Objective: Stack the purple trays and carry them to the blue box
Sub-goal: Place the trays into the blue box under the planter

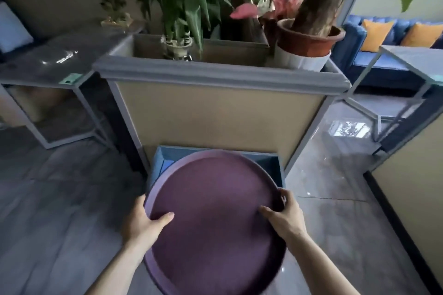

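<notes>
A round purple tray (215,211) fills the lower middle of the head view, held flat in front of me; whether more trays lie beneath it I cannot tell. My left hand (143,220) grips its left rim with the thumb on top. My right hand (284,217) grips the right rim the same way. The tray's far half hangs over the open blue box (163,163), which stands on the floor against a tall planter; only the box's back wall and corners show.
A beige planter with a grey rim (220,76) rises right behind the box, full of potted plants. A grey table (48,60) stands to the left, a glass-topped table (412,60) and blue sofa to the right, and a beige partition (412,187) at the right edge.
</notes>
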